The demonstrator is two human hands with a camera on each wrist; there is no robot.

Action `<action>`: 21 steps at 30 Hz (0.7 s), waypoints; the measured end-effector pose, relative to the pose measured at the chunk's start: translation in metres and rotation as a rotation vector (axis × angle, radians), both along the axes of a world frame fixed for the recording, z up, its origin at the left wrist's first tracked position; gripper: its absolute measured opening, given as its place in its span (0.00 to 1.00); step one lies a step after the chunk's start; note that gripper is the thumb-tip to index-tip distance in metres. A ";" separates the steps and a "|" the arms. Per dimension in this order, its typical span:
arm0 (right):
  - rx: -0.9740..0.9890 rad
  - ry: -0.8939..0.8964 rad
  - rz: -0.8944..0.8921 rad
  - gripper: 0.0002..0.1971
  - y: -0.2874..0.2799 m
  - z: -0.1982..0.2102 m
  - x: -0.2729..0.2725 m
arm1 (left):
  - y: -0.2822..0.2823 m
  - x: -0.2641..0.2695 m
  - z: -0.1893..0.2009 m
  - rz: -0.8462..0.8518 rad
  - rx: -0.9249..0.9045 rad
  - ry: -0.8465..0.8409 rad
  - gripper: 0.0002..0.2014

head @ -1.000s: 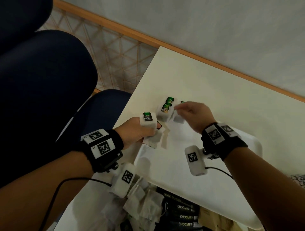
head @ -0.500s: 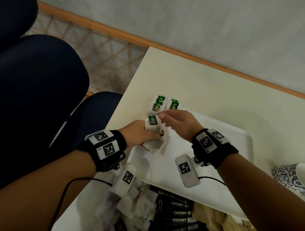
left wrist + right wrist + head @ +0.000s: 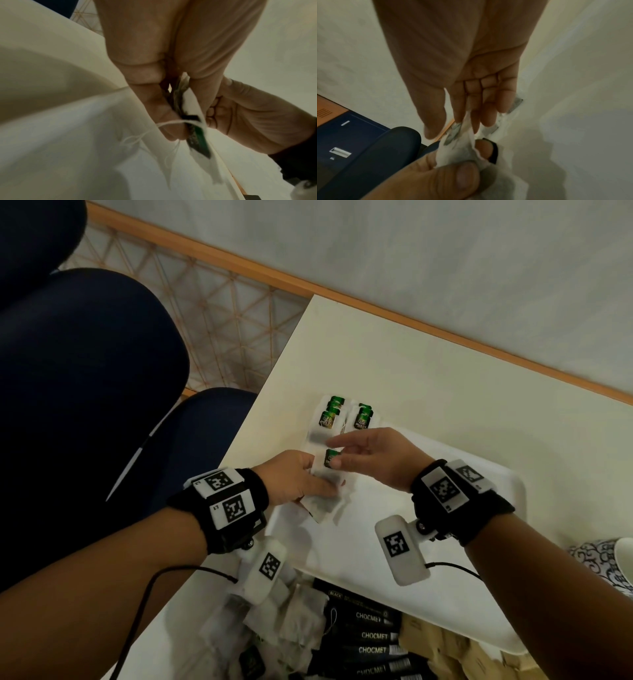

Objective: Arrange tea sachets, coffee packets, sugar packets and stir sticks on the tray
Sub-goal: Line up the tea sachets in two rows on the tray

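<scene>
My left hand (image 3: 322,491) grips a small bundle of white tea sachets (image 3: 322,503) over the near left corner of the white tray (image 3: 479,611). My right hand (image 3: 337,453) pinches the top sachet of that bundle by its green tag (image 3: 329,457), thumb in front and fingers behind. In the left wrist view the tag (image 3: 200,142) and loose strings hang below my left hand (image 3: 178,108). The right wrist view shows my right hand (image 3: 453,121) with the sachet paper (image 3: 458,148) between its fingers. Two short rows of green-tagged sachets (image 3: 330,416) lie at the tray's far left corner.
Loose tea sachets (image 3: 274,618), black CHOCMET coffee packets (image 3: 370,642) and brown sugar packets (image 3: 445,652) lie in a heap at the tray's near edge. A patterned cup and saucer (image 3: 603,563) stand at the right. The cream table (image 3: 445,392) ends left at a dark blue chair (image 3: 205,440).
A second ago my right hand was at the sachet rows on the tray. It has come back to my left hand's bundle and now pinches the top sachet.
</scene>
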State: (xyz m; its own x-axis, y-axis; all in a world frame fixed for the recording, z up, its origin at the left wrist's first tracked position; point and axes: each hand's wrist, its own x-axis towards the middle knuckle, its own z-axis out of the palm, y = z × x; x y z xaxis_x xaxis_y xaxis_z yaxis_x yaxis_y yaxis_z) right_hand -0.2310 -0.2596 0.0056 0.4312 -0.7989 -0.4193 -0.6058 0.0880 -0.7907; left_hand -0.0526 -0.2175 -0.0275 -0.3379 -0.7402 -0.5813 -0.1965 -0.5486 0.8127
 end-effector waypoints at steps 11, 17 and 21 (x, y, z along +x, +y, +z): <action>0.038 0.004 -0.025 0.08 -0.005 -0.003 -0.015 | -0.002 0.023 0.000 0.251 -0.085 -0.031 0.14; -0.155 0.155 -0.137 0.09 -0.030 -0.016 -0.017 | -0.007 0.024 0.001 0.383 -0.111 0.081 0.18; -0.270 0.211 -0.183 0.07 -0.044 -0.020 -0.016 | -0.009 0.020 0.000 0.423 -0.127 0.100 0.17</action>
State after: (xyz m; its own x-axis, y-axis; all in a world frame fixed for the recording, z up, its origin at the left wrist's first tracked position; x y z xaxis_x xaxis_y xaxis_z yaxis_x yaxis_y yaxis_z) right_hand -0.2471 -0.3035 -0.0147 0.1983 -0.9484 -0.2475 -0.7512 0.0151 -0.6598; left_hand -0.0326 -0.2264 -0.0277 -0.0400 -0.8887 -0.4568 0.1061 -0.4584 0.8824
